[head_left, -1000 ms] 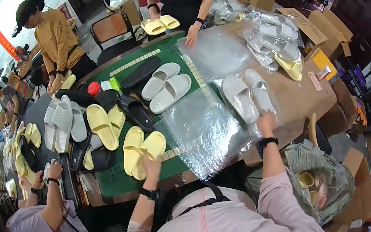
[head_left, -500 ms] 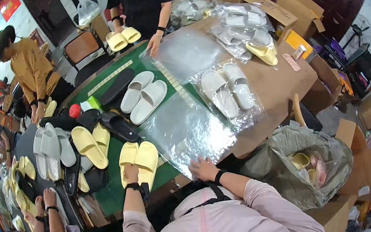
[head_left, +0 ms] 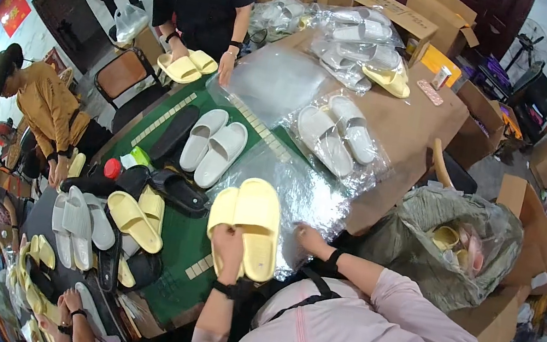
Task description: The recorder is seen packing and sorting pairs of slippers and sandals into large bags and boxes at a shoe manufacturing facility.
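My left hand [head_left: 227, 248] is closed around a pair of pale yellow slippers [head_left: 260, 212], held side by side over the near edge of a clear plastic bag [head_left: 322, 204]. The bag lies flat on the table and reflects the light. To the right of the slippers, my right hand [head_left: 311, 240] is closed at the bag's near edge, fingers pinched on the film. Beyond the bag, a light grey pair of slippers [head_left: 216, 151] rests on the green mat [head_left: 173, 284]. A bagged white pair [head_left: 340, 135] lies farther to the right.
Black, grey and yellow slippers [head_left: 135, 221] crowd the table's left side. Across the table a person [head_left: 202, 9] handles a yellow pair beside more plastic bags [head_left: 274, 78]. Bagged slippers [head_left: 362, 38] are piled at the back. A large sack [head_left: 421, 230] stands at my right.
My left hand has lifted the yellow slippers off the mat and moved them right, over the bag. My right hand has gone from spread fingers to closed. The person opposite has moved another yellow pair.
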Motion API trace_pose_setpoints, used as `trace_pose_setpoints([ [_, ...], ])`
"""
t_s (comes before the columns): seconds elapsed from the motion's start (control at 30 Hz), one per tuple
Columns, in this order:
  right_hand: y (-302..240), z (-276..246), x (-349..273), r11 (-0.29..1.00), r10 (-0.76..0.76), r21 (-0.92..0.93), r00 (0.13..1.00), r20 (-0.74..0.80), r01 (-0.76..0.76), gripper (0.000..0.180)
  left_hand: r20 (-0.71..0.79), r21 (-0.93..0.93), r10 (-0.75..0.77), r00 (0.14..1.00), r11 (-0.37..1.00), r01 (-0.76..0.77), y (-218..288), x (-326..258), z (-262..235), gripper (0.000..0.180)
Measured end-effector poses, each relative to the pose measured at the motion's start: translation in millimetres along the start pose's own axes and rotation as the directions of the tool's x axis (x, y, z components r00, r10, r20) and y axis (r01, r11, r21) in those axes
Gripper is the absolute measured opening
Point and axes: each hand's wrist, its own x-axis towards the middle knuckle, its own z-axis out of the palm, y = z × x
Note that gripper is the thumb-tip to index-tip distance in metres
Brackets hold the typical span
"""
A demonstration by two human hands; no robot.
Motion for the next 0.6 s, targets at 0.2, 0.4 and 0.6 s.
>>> trace_pose_setpoints([
  [0.2, -41.8, -66.0, -2.0, 0.987, -0.083, 0.054, 0.778, -0.623, 0.149, 0.032, 0.031, -0.035, 0.039, 0.999, 0.999, -0.038, 4.6, 0.6, 86.2, 0.017],
  [0.4, -5.9, -47.0, 11.2, 0.873, -0.404, -0.377, 0.892, -0.205, 0.309, 0.025, 0.272, -0.009, 0.245, 0.931, 0.968, -0.252, -18.2, -39.1, 105.8, 0.023],
  [0.6, -22.1, -18.9, 32.1, 0.817, -0.241, -0.543, 0.97, -0.012, 0.196, 0.043, 0.687, -0.078, 0.183, 0.703, 0.981, -0.179, -83.5, -66.1, 87.6, 0.025],
])
